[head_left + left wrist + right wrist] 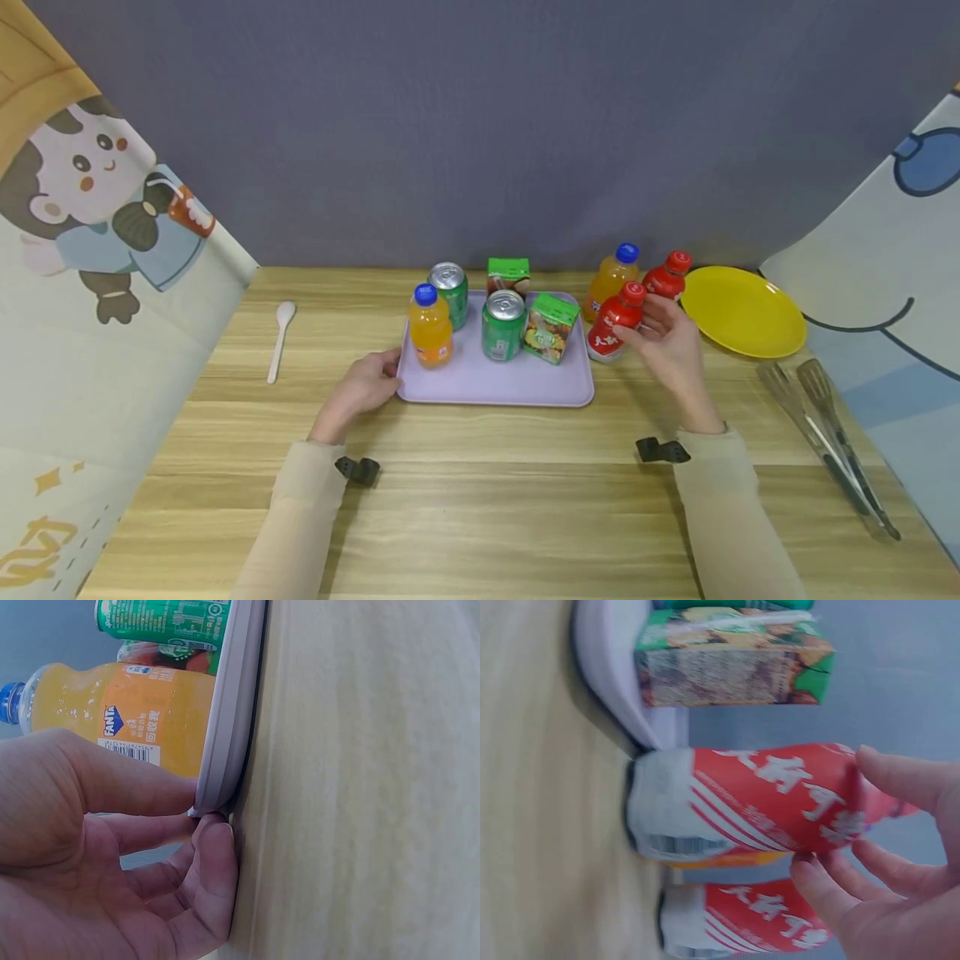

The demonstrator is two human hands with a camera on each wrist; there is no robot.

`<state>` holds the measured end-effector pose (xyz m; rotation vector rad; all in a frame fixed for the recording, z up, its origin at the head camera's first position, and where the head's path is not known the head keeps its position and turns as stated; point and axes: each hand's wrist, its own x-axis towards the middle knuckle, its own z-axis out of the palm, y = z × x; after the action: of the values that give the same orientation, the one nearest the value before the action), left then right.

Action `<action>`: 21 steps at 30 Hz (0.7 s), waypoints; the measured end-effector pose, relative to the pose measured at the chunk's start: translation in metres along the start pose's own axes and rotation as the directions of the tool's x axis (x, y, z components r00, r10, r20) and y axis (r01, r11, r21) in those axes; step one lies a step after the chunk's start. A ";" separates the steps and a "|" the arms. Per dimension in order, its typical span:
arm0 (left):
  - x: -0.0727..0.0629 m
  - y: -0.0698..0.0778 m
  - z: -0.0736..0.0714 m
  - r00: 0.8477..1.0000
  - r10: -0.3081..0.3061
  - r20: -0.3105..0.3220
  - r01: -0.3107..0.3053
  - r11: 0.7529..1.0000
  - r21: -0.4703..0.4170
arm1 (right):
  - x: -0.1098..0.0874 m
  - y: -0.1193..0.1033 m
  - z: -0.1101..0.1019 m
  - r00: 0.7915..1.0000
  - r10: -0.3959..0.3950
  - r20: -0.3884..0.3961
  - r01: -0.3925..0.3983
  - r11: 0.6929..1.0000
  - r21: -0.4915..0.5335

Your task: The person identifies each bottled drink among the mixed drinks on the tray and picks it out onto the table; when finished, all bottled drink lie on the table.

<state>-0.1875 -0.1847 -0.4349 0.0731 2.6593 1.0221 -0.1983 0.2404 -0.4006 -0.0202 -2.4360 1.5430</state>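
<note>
My R grip holds the front red bottle by its upper part, thumb one side, fingers the other. It's just right of the lilac tray; can't tell if its base touches the counter. Label: lg white Chinese characters on red, slanted stripes + barcode, a bit blurred. Rear red bottle has the same design.

My L grip pinches the tray's L edge. Nr it, on the tray, stands the Fanta bottle: orange drink, blue cap, "FANTA" on blue, 回收我 + barcode. Also on tray: front green can, rear green can, front carton, prints mostly unreadable. Off-tray, behind the held one: 2nd orange bottle, blue cap.
</note>
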 end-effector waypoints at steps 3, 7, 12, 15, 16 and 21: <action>0.000 0.000 -0.001 1.000 0.000 0.003 0.000 1.000 0.001 | -0.002 -0.006 -0.006 1.000 -0.020 -0.009 0.020 0.999 -0.040; 0.001 0.000 -0.002 1.000 -0.003 0.005 0.003 1.000 -0.001 | -0.007 -0.017 -0.012 0.999 -0.035 -0.028 0.033 0.997 -0.075; 0.000 -0.001 -0.001 1.000 -0.004 0.010 0.004 1.000 -0.002 | -0.013 -0.029 -0.018 0.999 -0.038 -0.031 0.034 0.992 -0.122; 0.000 -0.002 0.000 1.000 -0.005 0.012 0.005 1.000 0.000 | -0.016 -0.035 -0.019 0.997 -0.068 -0.034 0.061 0.985 -0.160; 0.000 -0.002 0.000 1.000 -0.004 0.010 0.003 1.000 0.004 | -0.017 -0.037 -0.019 0.996 -0.085 -0.041 0.077 0.983 -0.165; 0.000 -0.002 0.000 1.000 0.005 -0.002 -0.005 1.000 0.005 | -0.024 -0.051 -0.013 0.978 -0.207 -0.039 0.199 0.969 -0.148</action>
<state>-0.1873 -0.1859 -0.4359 0.0803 2.6652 1.0171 -0.1659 0.2259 -0.3545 0.1539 -2.4162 1.2624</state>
